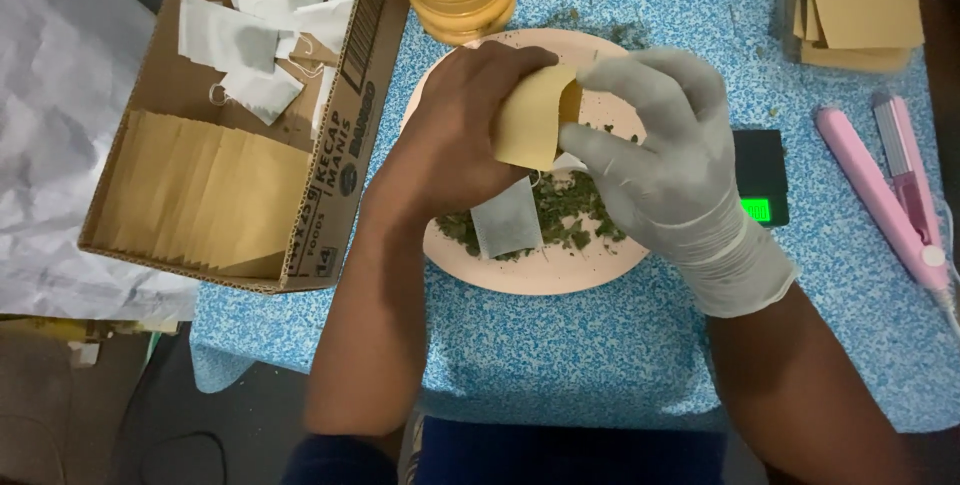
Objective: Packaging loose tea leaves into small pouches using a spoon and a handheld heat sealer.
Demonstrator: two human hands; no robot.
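Pinching a tan paper sachet (533,117) in my bare left hand (455,130) while my gloved right hand (665,160) fingers spread its mouth, just above the white teabag (506,221) on the pink plate (560,270); bagging step, I judge, teabag slides in next.

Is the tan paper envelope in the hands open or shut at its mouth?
Open. The left hand holds the tan envelope while the gloved right hand spreads its mouth, showing a dark gap.
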